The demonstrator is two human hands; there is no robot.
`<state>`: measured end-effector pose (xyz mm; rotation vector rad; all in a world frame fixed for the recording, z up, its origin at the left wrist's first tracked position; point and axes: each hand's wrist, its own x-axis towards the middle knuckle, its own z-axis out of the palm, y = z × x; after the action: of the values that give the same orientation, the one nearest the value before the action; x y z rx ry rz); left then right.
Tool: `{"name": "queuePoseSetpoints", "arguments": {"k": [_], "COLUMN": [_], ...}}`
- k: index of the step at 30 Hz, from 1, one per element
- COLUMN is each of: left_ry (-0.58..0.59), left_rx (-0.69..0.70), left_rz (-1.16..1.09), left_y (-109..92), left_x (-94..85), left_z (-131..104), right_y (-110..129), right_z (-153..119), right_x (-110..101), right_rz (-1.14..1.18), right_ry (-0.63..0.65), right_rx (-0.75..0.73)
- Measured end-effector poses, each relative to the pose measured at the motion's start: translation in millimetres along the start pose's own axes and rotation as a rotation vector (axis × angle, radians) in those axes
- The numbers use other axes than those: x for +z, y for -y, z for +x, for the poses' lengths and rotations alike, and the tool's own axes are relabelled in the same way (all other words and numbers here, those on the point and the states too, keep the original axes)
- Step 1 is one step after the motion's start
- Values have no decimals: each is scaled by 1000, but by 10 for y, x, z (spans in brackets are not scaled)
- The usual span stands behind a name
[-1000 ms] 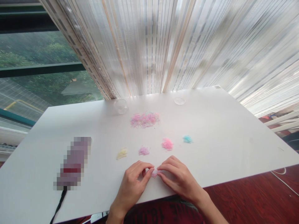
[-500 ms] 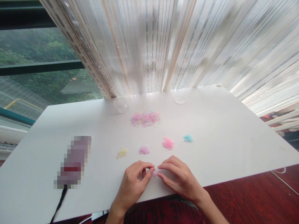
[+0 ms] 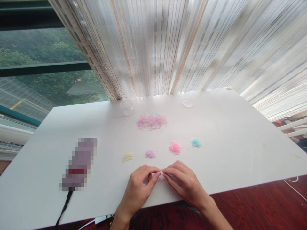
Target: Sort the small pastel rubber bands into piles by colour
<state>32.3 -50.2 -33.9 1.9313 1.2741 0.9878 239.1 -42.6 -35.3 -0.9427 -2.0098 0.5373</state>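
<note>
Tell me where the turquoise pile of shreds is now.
In the head view, the turquoise shred pile lies right of centre on the white table, just right of the bright pink shred pile and beyond the right hand.

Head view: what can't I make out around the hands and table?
Head view: pink strands, partly hidden by left hand and right hand, too small to count.
Head view: purple object, details masked by pixelation.
Head view: white item, partly hidden by the near edge of the table.
</note>
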Motion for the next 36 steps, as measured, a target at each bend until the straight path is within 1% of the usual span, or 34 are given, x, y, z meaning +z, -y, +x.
{"name": "queuePoseSetpoints", "arguments": {"k": [9,26,36], "left_ry": [20,-30,-22], "left_rx": [23,77,73], "left_rz": [0,26,20], "left_y": [3,38,58], "left_x": [5,34,44], "left_z": [-8,-16,-15], "right_y": [-35,-42,-69], "right_z": [-37,-57,-62], "right_x": [22,35,30], "right_rz": [8,24,50], "right_ry": [2,-16,21], "right_rx": [19,6,36]}}
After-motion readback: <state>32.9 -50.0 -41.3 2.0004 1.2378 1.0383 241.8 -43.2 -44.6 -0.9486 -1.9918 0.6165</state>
